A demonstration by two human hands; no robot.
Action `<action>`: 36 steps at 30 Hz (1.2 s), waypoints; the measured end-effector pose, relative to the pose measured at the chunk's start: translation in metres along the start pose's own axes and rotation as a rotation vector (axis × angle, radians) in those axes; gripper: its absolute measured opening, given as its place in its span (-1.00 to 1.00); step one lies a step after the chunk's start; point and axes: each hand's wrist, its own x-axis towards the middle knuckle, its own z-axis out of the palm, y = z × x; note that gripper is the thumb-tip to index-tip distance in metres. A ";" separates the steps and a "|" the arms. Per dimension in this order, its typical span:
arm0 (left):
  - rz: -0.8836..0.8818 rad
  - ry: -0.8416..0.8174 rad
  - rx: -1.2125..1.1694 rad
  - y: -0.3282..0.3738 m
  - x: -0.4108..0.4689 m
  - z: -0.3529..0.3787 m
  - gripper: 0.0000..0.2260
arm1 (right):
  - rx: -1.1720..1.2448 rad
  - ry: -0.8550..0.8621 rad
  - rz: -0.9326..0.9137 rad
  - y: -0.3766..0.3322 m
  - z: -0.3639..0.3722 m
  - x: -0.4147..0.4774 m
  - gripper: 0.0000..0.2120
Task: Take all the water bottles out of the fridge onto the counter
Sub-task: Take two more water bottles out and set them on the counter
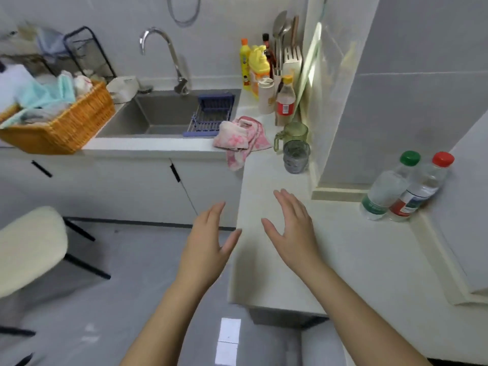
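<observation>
Two clear water bottles stand side by side on the white counter (343, 260) at the right, against the wall. One has a green cap (384, 188) and the other a red cap (420, 192). My left hand (208, 247) hovers over the floor just off the counter's left edge, fingers spread and holding nothing. My right hand (293, 228) is above the counter, also spread and empty, well left of the bottles. No fridge shows in this view.
Two green glass cups (294, 143) and a pink cloth (243, 140) sit further back on the counter. Behind them are sauce and detergent bottles (264, 72), a sink (163, 114) with a blue rack, a wicker basket (60, 122), and a cream chair (29, 247) at left.
</observation>
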 end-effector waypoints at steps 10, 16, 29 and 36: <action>-0.290 0.383 0.037 -0.096 -0.153 -0.143 -0.44 | 0.043 -0.229 -0.477 -0.187 0.091 -0.059 -0.38; -0.333 0.558 0.137 -0.144 -0.289 -0.243 -0.43 | 0.102 -0.314 -0.706 -0.316 0.156 -0.160 -0.37; -0.681 0.941 0.381 -0.213 -0.595 -0.434 -0.43 | 0.340 -0.556 -1.214 -0.579 0.274 -0.403 -0.36; -0.841 1.011 0.474 -0.240 -0.683 -0.476 -0.43 | 0.382 -0.681 -1.375 -0.645 0.330 -0.475 -0.39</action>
